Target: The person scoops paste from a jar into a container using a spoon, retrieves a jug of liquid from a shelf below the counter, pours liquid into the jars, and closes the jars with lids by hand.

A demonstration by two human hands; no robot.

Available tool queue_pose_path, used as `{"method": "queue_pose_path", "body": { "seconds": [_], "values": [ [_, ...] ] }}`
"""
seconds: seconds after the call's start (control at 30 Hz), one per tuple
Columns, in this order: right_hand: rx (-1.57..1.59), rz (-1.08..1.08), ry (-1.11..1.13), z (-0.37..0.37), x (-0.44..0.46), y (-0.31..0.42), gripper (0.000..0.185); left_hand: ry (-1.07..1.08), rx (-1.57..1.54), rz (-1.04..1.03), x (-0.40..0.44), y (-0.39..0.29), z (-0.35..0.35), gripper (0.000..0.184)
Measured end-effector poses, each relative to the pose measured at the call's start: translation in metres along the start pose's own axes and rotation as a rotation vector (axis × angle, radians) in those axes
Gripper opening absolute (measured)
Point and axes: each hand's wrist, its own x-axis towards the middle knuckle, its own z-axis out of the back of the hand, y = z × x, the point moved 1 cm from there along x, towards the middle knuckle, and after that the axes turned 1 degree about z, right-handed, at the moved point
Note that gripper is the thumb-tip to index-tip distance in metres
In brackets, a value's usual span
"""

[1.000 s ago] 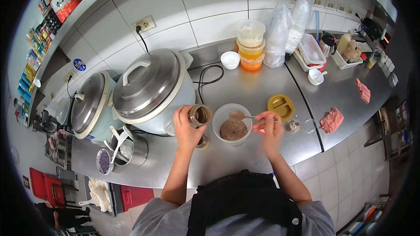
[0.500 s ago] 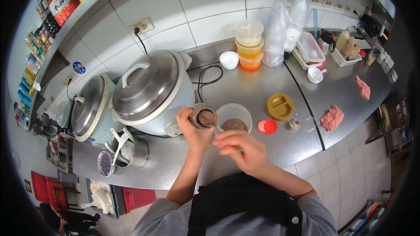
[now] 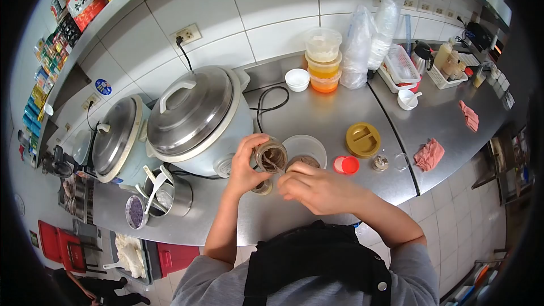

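My left hand (image 3: 247,167) is wrapped around a small glass jar (image 3: 262,152), tilted so its mouth faces me, with brown powdery or pasty contents inside. Pinched in my right hand (image 3: 317,188) is a spoon (image 3: 278,168), mostly hidden by my fingers, its tip down in the jar. Right behind my right hand stands a translucent plastic bowl (image 3: 313,143), with more of the brown stuff (image 3: 305,161) at its bottom, partly covered by the hand. A small round yellowish object (image 3: 263,187) lies on the counter under the jar; its kind is unclear.
Two large lidded cookers (image 3: 190,116) fill the left side. A gold lid (image 3: 363,139), a red cap (image 3: 346,165) and pink cloths (image 3: 429,154) lie to the right. Stacked tubs (image 3: 323,68) stand at the back. A metal pot (image 3: 180,198) holds several utensils at left.
The spoon has gone deeper into the jar, and my right-hand fingers have closed more tightly round it. The jar has tipped and shifted slightly, exposing the yellowish object below.
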Motion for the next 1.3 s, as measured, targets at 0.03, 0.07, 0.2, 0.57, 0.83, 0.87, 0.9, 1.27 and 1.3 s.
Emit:
{"method": "queue_pose_path", "body": {
  "seconds": [0.03, 0.07, 0.2, 0.57, 0.83, 0.87, 0.9, 1.27, 1.3],
  "values": [
    [-0.003, 0.000, -0.001, 0.003, 0.002, 0.002, 0.013, 0.039, 0.008, -0.024, 0.002, -0.004, 0.001, 0.075],
    [-0.127, 0.041, 0.045, 0.006, 0.005, 0.006, 0.013, 0.078, 0.017, -0.045, 0.003, -0.007, 0.001, 0.075],
    [-0.385, 0.014, 0.131, 0.005, 0.009, 0.019, 0.015, 0.062, 0.062, -0.062, -0.002, -0.007, -0.005, 0.075],
    [-0.174, 0.016, -0.472, -0.018, 0.003, 0.024, 0.030, -0.412, 0.072, -0.055, -0.015, -0.005, -0.036, 0.086],
    [-0.208, -0.004, -0.381, -0.021, -0.006, 0.022, 0.032, -0.417, 0.120, -0.185, -0.012, 0.000, -0.038, 0.090],
    [-0.199, -0.010, -0.378, -0.020, -0.006, 0.023, 0.032, -0.409, 0.123, -0.201, -0.011, 0.002, -0.038, 0.091],
    [-0.188, -0.018, -0.373, -0.019, -0.006, 0.023, 0.032, -0.411, 0.122, -0.204, -0.011, 0.001, -0.038, 0.091],
    [0.018, -0.074, -0.487, -0.017, -0.008, 0.007, 0.028, -0.308, 0.123, -0.179, -0.013, 0.010, -0.029, 0.089],
    [0.005, -0.092, -0.523, -0.016, -0.008, 0.008, 0.027, -0.306, 0.123, -0.179, -0.012, 0.008, -0.030, 0.089]
  ]
}}
